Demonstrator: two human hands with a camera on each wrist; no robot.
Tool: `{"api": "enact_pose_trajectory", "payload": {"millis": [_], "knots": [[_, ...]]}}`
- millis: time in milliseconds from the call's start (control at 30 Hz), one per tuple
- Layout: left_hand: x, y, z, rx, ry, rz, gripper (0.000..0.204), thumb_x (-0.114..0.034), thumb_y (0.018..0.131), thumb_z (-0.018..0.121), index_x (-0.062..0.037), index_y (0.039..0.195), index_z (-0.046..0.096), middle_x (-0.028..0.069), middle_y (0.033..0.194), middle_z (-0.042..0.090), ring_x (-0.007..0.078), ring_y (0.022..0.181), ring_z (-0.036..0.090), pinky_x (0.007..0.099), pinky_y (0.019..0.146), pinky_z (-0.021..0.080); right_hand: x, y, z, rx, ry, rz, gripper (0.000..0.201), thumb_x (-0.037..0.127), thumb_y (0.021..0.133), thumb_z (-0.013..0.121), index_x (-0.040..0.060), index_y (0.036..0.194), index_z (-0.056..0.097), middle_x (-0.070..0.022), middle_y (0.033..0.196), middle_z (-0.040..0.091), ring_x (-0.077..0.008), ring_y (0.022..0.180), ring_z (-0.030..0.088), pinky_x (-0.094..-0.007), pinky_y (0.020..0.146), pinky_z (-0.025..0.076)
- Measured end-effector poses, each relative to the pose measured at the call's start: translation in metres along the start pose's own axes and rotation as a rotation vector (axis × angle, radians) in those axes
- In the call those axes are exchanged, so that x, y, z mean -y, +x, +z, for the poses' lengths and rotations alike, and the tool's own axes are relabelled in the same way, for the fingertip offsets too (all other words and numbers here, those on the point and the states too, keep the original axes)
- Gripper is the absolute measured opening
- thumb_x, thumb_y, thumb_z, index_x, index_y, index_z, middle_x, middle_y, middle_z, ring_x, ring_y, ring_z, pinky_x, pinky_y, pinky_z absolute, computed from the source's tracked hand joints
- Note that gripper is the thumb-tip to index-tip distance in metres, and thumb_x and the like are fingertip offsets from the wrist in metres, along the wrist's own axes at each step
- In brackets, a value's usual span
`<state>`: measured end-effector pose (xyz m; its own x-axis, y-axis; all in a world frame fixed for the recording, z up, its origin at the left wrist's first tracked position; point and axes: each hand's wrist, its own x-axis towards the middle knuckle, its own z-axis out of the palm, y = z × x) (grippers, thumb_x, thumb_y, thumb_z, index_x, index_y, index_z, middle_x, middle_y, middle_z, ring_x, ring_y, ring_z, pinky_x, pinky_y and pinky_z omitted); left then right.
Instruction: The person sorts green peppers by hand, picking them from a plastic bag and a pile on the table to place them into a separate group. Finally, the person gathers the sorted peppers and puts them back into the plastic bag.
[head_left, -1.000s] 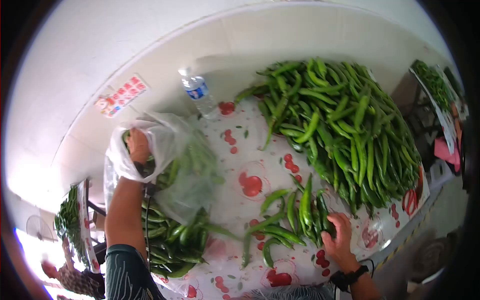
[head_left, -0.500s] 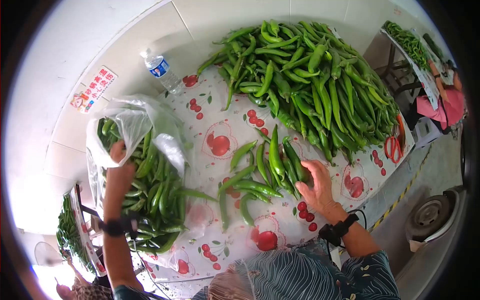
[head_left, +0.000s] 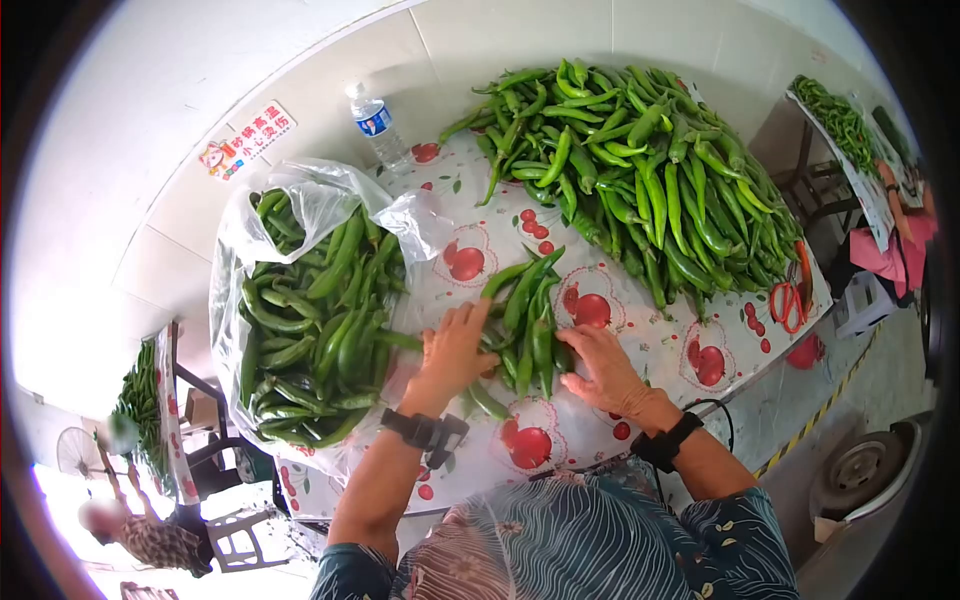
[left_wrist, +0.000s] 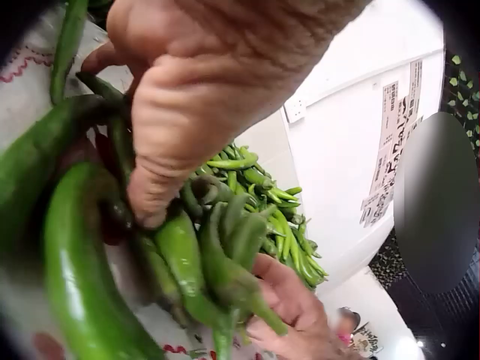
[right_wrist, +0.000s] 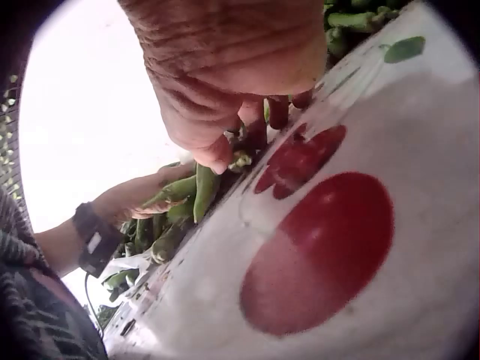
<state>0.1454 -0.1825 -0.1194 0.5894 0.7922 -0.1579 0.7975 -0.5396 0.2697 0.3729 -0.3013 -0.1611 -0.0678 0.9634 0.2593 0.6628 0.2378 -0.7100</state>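
Observation:
A small bunch of long green chili peppers [head_left: 532, 305] lies on the tablecloth between both hands. My left hand [head_left: 452, 352] holds the bunch from its left side; the left wrist view shows its thumb [left_wrist: 154, 199] down among the peppers. From the right side, my right hand [head_left: 608, 372] grips the same bunch, its thumb [right_wrist: 214, 154] and bent fingers at the pepper ends. Farther left, a clear plastic bag [head_left: 232, 285] lies wide-mouthed, filled with green peppers [head_left: 345, 335]. One pepper [head_left: 398, 340] sticks out of the bag towards my left hand.
A large heap of green peppers [head_left: 640, 170] covers the back right of the table. Red-handled scissors [head_left: 788, 305] lie by its right edge. A water bottle [head_left: 378, 125] stands against the wall. At the far left, a person [head_left: 150, 535] works by another table of peppers.
My left hand has come out of the plastic bag and moved right to the loose peppers. These are now drawn together into a bunch between both hands; the right hand stays at their right side.

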Motion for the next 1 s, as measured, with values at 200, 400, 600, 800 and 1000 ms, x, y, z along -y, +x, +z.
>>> {"api": "enact_pose_trajectory", "payload": {"millis": [200,400,600,800,1000], "knots": [[0.022,-0.025,0.014,-0.072,-0.314,-0.091,0.054,-0.025,0.07,0.074,-0.0097,0.118,0.055,0.0147,0.098,0.066,0.0331,0.095,0.062,0.0428,0.082,0.049,-0.014,-0.013,-0.02,-0.002,0.112,0.082,0.048,0.008,0.072,0.064,0.0019,0.118,0.054,-0.0188,0.118,0.053,-0.035,0.117,0.048,-0.0402,0.102,0.037],[0.032,-0.067,-0.03,-0.278,-0.275,-0.15,0.043,-0.021,0.072,0.072,-0.0074,0.112,0.06,0.0171,0.091,0.068,0.0291,0.078,0.067,0.0368,0.07,0.052,-0.016,-0.012,-0.015,-0.067,0.096,0.05,0.042,0.006,0.071,0.063,0.0023,0.112,0.056,-0.0185,0.113,0.056,-0.0363,0.112,0.051,-0.0407,0.099,0.04],[0.064,-0.117,-0.108,-0.463,-0.373,-0.381,0.04,-0.016,0.075,0.07,-0.0026,0.11,0.058,0.0148,0.086,0.068,0.0184,0.076,0.065,0.0329,0.071,0.052,-0.022,-0.013,-0.011,-0.09,0.091,0.066,0.04,0.005,0.071,0.064,0.0027,0.11,0.057,-0.0174,0.112,0.056,-0.035,0.111,0.051,-0.0403,0.097,0.041],[0.145,-0.108,-0.14,-0.56,0.028,-0.582,0.044,-0.027,0.077,0.067,-0.0044,0.113,0.054,0.0237,0.09,0.067,0.0415,0.085,0.064,0.0471,0.075,0.049,-0.018,-0.01,-0.012,-0.112,0.122,0.059,0.04,0.006,0.07,0.064,0.0027,0.109,0.057,-0.0167,0.109,0.056,-0.0348,0.107,0.052,-0.041,0.094,0.043],[0.2,-0.035,-0.137,-0.599,0.021,-0.606,0.047,-0.033,0.079,0.064,-0.0035,0.114,0.054,0.0294,0.097,0.064,0.045,0.095,0.06,0.0506,0.083,0.046,-0.012,-0.007,-0.015,-0.114,0.095,0.031,0.04,0.008,0.07,0.066,0.0034,0.108,0.056,-0.0161,0.106,0.056,-0.0349,0.105,0.053,-0.0411,0.091,0.044]]}}
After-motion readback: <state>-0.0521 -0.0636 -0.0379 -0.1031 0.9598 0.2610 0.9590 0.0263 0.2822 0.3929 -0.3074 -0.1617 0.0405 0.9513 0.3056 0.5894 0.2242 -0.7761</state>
